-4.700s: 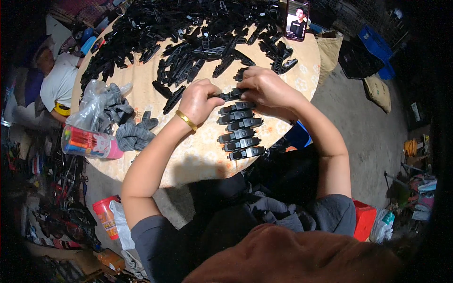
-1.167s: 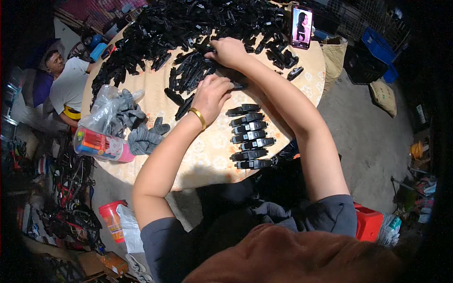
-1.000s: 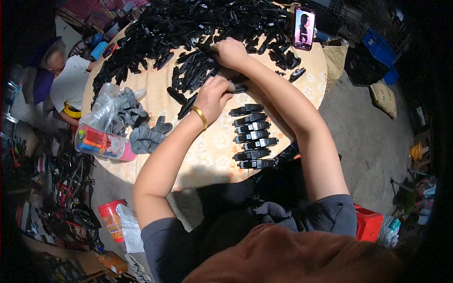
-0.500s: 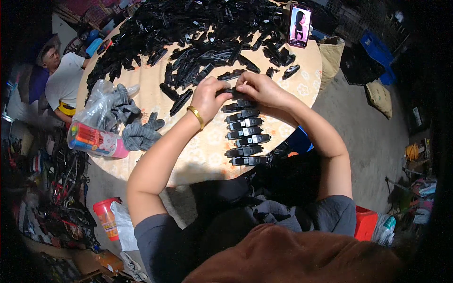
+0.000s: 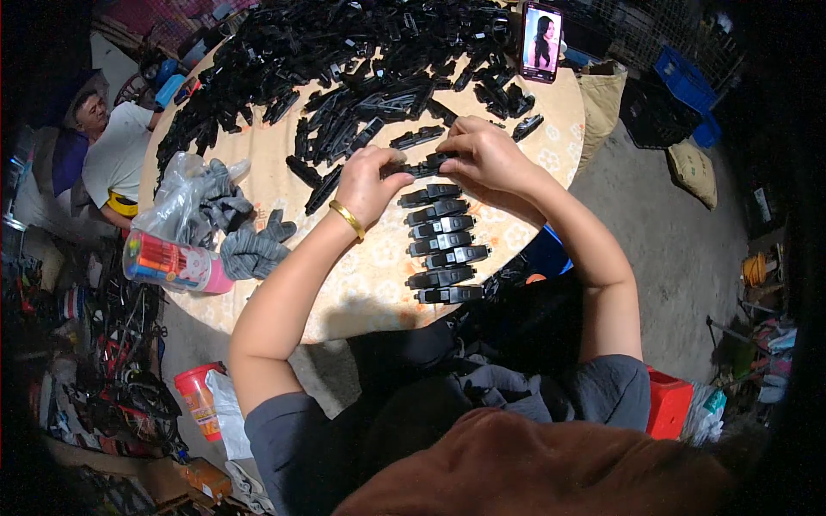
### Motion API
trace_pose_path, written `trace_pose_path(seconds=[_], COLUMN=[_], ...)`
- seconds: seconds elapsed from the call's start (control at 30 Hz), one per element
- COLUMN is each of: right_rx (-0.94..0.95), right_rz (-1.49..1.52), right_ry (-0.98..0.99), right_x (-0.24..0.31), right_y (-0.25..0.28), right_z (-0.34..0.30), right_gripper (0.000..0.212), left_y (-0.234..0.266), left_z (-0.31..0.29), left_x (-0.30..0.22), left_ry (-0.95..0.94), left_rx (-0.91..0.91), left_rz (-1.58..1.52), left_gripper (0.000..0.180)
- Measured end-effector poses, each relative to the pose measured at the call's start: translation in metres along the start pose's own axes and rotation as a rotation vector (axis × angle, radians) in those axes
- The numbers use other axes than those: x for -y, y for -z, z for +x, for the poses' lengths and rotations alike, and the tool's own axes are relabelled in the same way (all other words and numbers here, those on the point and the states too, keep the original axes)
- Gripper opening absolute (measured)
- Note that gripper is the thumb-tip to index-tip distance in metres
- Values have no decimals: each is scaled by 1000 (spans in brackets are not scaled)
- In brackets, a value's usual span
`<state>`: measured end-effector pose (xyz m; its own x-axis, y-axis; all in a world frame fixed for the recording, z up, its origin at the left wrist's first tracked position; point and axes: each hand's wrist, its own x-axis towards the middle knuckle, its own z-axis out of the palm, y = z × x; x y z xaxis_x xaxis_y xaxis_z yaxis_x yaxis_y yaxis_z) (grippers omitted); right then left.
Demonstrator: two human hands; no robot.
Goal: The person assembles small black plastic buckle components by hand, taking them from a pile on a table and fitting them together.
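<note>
Between my two hands, at the far end of a column of similar pieces, is a slim black plastic part [image 5: 422,168]. My left hand [image 5: 368,187], with a gold bangle at its wrist, pinches the left end between thumb and fingers. Fingers of my right hand [image 5: 487,157] close on the right end and partly hide it. Just nearer to me, several black plastic pieces [image 5: 441,247] lie side by side in the column. Another long black part [image 5: 416,138] rests on the table right beyond my hands.
A big heap of black parts [image 5: 344,52] covers the far side of the round table [image 5: 361,284]. A phone [image 5: 540,43] stands at the far right. Grey gloves [image 5: 256,248], a plastic bag [image 5: 176,193] and a clear jar of pens [image 5: 172,262] lie left. Another person [image 5: 120,150] sits beyond.
My hands have drawn slightly apart, the left leftward and the right rightward. More of the black part now shows between them. The column of pieces looks the same.
</note>
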<state>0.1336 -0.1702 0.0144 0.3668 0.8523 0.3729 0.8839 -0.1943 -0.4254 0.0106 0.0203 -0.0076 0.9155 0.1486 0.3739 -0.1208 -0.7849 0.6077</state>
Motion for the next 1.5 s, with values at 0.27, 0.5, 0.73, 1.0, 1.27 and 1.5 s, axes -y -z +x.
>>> trace_pose_path(seconds=[0.27, 0.5, 0.73, 1.0, 1.27, 1.5], right_rx=[29, 3, -16, 107, -278, -111], right_rz=[-29, 17, 118, 282, -375, -413], right_ry=[4, 76, 73, -39, 12, -60], right_x=[5, -4, 0, -16, -65, -61], right_y=[2, -3, -22, -7, -42, -49], right_z=[2, 3, 4, 37, 119, 139], right_gripper=[26, 24, 24, 25, 27, 17], left_y=[0, -3, -10, 3, 0, 0], left_z=[0, 3, 0, 8, 17, 2], left_x=[6, 4, 2, 2, 12, -5], left_ry=[2, 14, -10, -165, -253, -373], left_rx=[23, 1, 7, 46, 125, 18], left_rz=[-18, -88, -158, 9, -13, 57], left_gripper=[20, 17, 17, 20, 21, 12])
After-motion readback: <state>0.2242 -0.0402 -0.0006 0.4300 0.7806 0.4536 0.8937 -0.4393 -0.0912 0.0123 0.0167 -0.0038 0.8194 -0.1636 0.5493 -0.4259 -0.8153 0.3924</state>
